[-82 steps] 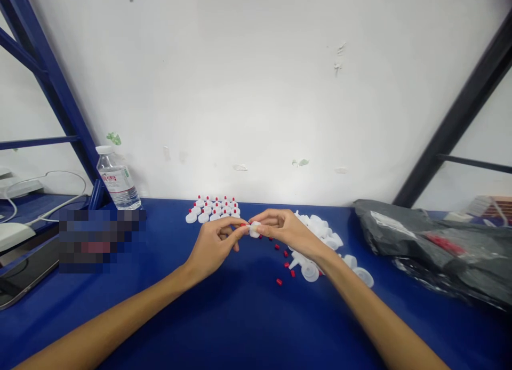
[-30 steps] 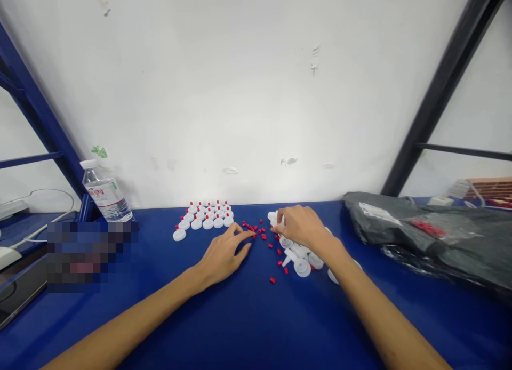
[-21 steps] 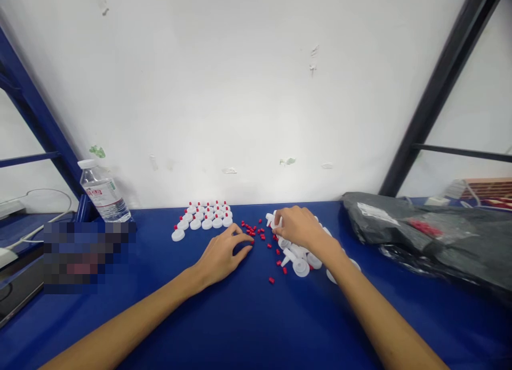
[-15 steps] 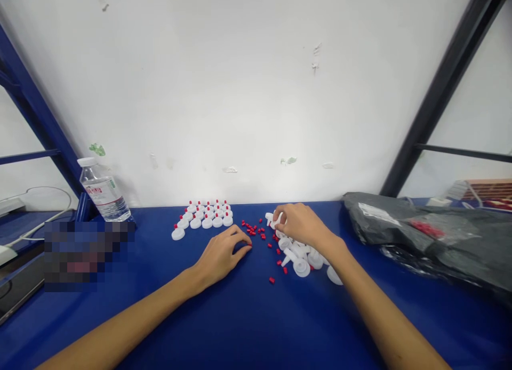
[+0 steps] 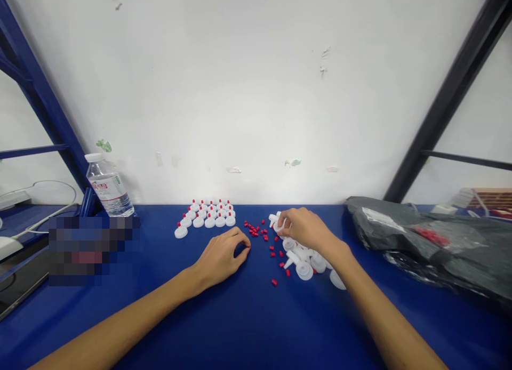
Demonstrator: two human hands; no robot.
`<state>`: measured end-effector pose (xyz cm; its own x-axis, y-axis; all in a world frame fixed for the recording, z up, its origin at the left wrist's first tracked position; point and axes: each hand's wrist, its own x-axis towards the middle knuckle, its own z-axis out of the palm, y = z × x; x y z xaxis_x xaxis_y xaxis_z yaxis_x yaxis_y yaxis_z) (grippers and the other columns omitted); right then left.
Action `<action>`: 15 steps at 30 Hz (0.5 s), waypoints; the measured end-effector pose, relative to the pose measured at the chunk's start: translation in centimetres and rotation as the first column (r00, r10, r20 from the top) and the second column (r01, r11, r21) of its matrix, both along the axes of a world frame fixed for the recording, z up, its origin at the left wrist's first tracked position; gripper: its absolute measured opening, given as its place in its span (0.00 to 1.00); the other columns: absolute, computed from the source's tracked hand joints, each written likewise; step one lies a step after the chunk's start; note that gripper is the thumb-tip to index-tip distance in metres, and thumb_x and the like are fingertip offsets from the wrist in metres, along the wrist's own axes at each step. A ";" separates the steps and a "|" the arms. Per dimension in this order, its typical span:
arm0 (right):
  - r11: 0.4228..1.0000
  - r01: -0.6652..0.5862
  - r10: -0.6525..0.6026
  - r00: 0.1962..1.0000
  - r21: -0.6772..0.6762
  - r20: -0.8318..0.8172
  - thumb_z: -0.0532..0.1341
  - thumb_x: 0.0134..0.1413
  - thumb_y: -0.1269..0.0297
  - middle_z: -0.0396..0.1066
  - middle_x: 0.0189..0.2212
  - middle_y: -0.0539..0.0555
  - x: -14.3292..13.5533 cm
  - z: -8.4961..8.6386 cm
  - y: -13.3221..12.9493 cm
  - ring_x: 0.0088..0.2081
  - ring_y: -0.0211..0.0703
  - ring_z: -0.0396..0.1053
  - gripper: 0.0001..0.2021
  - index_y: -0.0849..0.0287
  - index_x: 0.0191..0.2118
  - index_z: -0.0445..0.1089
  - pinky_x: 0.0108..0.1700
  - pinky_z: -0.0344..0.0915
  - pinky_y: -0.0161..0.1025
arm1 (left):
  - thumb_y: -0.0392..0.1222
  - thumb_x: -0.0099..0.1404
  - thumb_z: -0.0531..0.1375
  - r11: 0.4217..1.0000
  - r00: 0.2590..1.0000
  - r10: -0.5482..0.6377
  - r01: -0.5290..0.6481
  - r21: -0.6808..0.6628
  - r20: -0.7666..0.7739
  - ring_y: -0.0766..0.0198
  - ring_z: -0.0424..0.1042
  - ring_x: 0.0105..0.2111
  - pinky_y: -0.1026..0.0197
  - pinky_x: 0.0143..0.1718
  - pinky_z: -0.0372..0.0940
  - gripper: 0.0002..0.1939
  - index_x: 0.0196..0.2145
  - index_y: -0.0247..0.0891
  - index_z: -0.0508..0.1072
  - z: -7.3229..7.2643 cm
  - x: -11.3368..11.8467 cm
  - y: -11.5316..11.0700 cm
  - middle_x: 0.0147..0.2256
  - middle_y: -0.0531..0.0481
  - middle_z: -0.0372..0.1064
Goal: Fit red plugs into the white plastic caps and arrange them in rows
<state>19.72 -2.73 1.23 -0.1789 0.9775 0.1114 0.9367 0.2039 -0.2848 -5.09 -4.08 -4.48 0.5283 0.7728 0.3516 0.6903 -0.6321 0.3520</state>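
My left hand rests on the blue table, thumb and index fingertips closed on a small red cap, of which only a bit shows. My right hand is at the back of a pile of white nozzle lids, its fingertips pinched on a white lid. Several loose red caps are scattered between the hands. Behind my left hand, several white lids with red tips stand upright in rows.
A water bottle stands at the back left, beside a blurred dark object. A grey plastic bag lies on the right. The white wall rises behind the table's back edge.
The view has shifted slightly. My right fingers have closed in on a white lid at the back of the pile. My left hand stays almost in place.
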 end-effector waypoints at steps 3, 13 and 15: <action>0.996 -0.004 0.010 0.997 0.087 -0.074 0.65 0.55 0.59 0.79 0.34 0.49 0.0 0.7 -0.2 0.36 0.44 0.74 0.05 0.52 0.36 0.77 0.32 0.58 0.37 | 0.38 0.66 0.57 1.000 1.000 0.008 -0.008 0.013 -0.005 0.65 0.69 0.31 0.62 0.31 0.60 0.07 0.39 0.41 0.74 0.1 -0.1 -0.2 0.40 0.51 0.71; 0.983 -0.132 0.175 0.890 0.128 -0.420 0.58 0.63 0.56 0.77 0.35 0.51 -0.7 0.0 0.3 0.27 0.40 0.75 0.11 0.54 0.37 0.74 0.31 0.67 0.36 | 0.43 0.66 0.58 0.986 0.978 0.058 -0.024 -0.167 0.200 0.67 0.67 0.23 0.63 0.29 0.61 0.09 0.38 0.40 0.77 0.2 -0.2 0.3 0.32 0.52 0.76; 0.987 -0.149 0.153 0.797 0.055 -0.584 0.58 0.62 0.56 0.76 0.34 0.51 -1.2 -0.3 0.3 0.26 0.40 0.75 0.10 0.56 0.39 0.72 0.26 0.68 0.34 | 0.46 0.65 0.59 0.941 0.939 0.115 0.002 -0.338 0.325 0.68 0.68 0.22 0.64 0.26 0.62 0.11 0.39 0.38 0.77 0.1 -0.1 0.4 0.34 0.50 0.77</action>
<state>18.51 -2.41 0.94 -0.2232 0.9425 0.2486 0.5495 0.3323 -0.7666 -5.23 -3.68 -4.39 0.3762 0.8997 0.2216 0.5252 -0.4041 0.7489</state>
